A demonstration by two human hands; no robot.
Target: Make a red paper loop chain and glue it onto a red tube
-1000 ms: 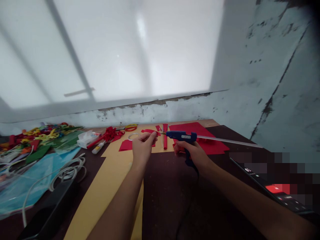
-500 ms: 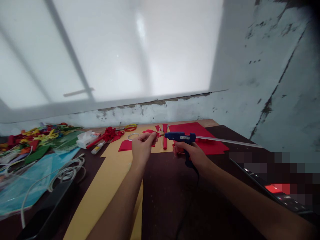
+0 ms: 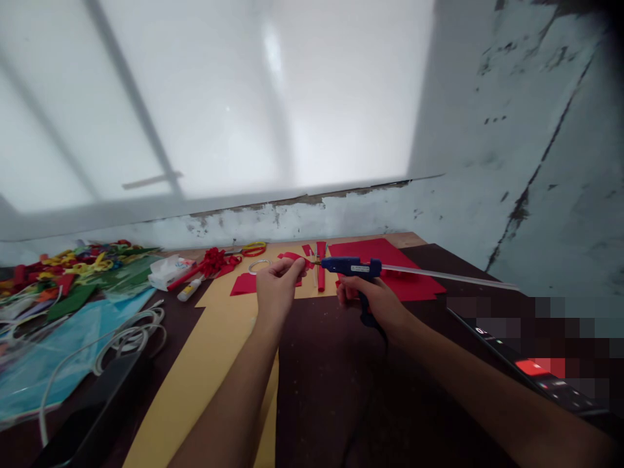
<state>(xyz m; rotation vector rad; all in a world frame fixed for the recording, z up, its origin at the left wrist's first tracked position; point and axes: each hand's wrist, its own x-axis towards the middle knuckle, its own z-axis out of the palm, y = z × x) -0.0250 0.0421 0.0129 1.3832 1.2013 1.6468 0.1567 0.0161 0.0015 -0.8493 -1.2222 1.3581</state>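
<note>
My right hand (image 3: 366,296) is wrapped round the handle of a blue hot glue gun (image 3: 353,266), with a long clear glue stick (image 3: 443,275) jutting from its rear. The nozzle points left, close to the fingertips of my left hand (image 3: 277,283). Those fingers pinch a small piece of red paper (image 3: 309,263); whether the nozzle touches it I cannot tell. Behind and below lie a red strip (image 3: 321,276), folded red paper (image 3: 242,284) and a large red sheet (image 3: 370,249). A silvery ring (image 3: 259,265) rests left of my left hand.
Yellow paper (image 3: 195,364) covers part of the dark table (image 3: 322,377). Yellow-handled scissors (image 3: 254,249), a red paper flower (image 3: 214,262) and a small glue bottle (image 3: 189,290) lie left. Further left are coloured scraps (image 3: 73,266), coiled white cable (image 3: 131,335) and a black box (image 3: 97,416).
Almost nothing differs. Both hands keep nearly the same pose, with the glue gun's nozzle still by the red paper piece; the view has shifted very slightly.
</note>
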